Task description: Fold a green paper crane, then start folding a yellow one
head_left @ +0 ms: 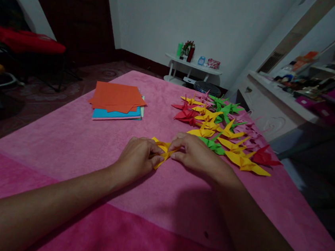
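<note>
A partly folded piece of yellow origami paper (166,155) lies low over the pink cloth between my hands. On its left side, my left hand (140,152) pinches the paper between thumb and fingers. From the right, my right hand (193,154) grips the opposite edge with thumb and forefinger. My fingers cover parts of the folds. Just beyond my right hand, a green paper crane (213,145) and a yellow paper crane (246,162) sit among several others in red, pink, yellow and green.
A stack of orange paper sheets (116,96) over blue sheets (115,114) lies at the table's left. The pink cloth (93,149) covers the table. Behind stands a small white table (194,64); a cluttered white dresser (278,97) is at right, a red chair (23,40) at left.
</note>
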Available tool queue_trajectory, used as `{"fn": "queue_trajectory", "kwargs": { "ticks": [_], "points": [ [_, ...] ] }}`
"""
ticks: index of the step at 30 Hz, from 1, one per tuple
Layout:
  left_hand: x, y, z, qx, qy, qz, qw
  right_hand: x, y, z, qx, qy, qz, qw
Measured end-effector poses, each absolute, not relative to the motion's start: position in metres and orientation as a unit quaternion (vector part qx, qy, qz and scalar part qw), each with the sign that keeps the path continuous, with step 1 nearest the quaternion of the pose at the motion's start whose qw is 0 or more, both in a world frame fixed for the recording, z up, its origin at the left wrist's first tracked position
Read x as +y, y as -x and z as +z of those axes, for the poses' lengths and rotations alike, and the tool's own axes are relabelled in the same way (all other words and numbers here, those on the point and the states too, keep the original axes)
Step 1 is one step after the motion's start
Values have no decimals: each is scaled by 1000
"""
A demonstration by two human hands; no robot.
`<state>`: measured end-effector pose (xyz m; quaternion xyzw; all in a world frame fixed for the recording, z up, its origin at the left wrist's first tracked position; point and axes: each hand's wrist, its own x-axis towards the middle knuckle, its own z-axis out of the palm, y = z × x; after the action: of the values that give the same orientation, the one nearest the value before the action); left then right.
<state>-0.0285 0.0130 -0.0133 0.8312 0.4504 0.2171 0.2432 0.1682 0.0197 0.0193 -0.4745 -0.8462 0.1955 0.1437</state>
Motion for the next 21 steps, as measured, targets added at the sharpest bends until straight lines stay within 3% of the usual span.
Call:
{"fn": "queue_trajectory", "kwargs": {
  "ticks": [10,21],
  "points": [
    [12,28,-8,477,-843,175,177,21,-167,18,-851,473,188,131],
    [11,28,-7,475,-846,169,173,26,-178,28,-838,499,191,115]
  ]
}}
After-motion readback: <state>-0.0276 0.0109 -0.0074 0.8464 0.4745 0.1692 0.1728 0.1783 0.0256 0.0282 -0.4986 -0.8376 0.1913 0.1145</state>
